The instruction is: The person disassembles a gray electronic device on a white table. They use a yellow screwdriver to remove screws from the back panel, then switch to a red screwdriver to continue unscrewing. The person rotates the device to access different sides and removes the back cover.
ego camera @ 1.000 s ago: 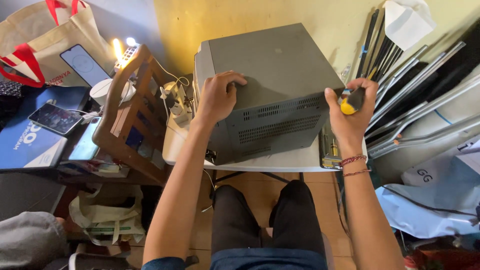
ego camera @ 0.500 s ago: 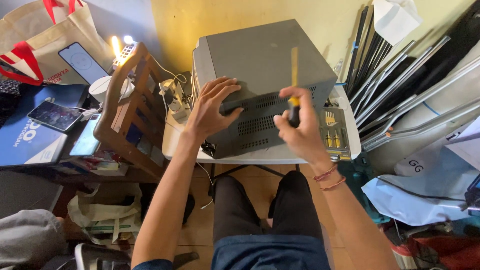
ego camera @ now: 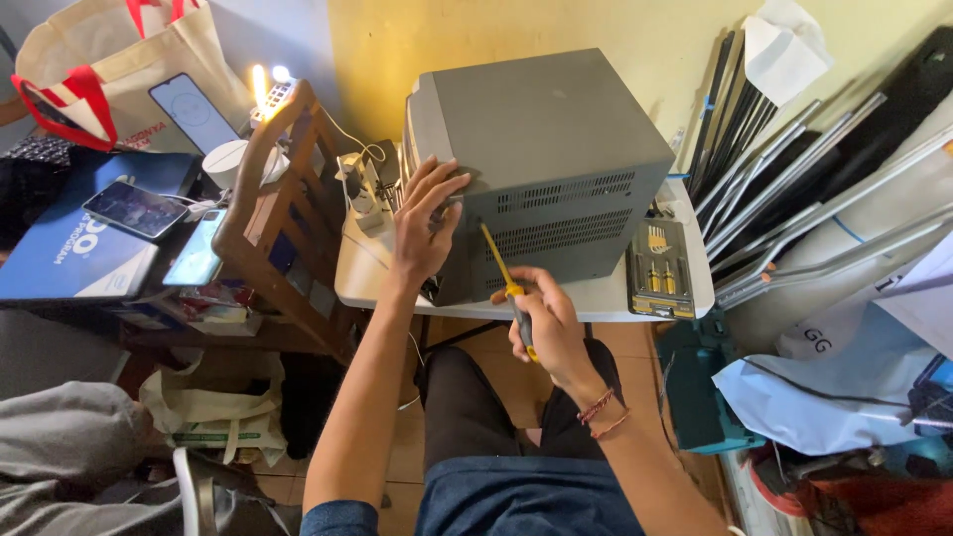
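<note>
Screwdriver in right hand; left hand flat on grey casing.

Wooden chair left of white table, smartphone on blue box, tote bag behind, metal poles leaning right.

At the centre of the frame a grey metal box with slotted vent rows is seen on a white table. A screwdriver with a yellow shaft and black-and-yellow handle is shown below it. A yellow wall is seen at the top, and a blue box at the left.
</note>
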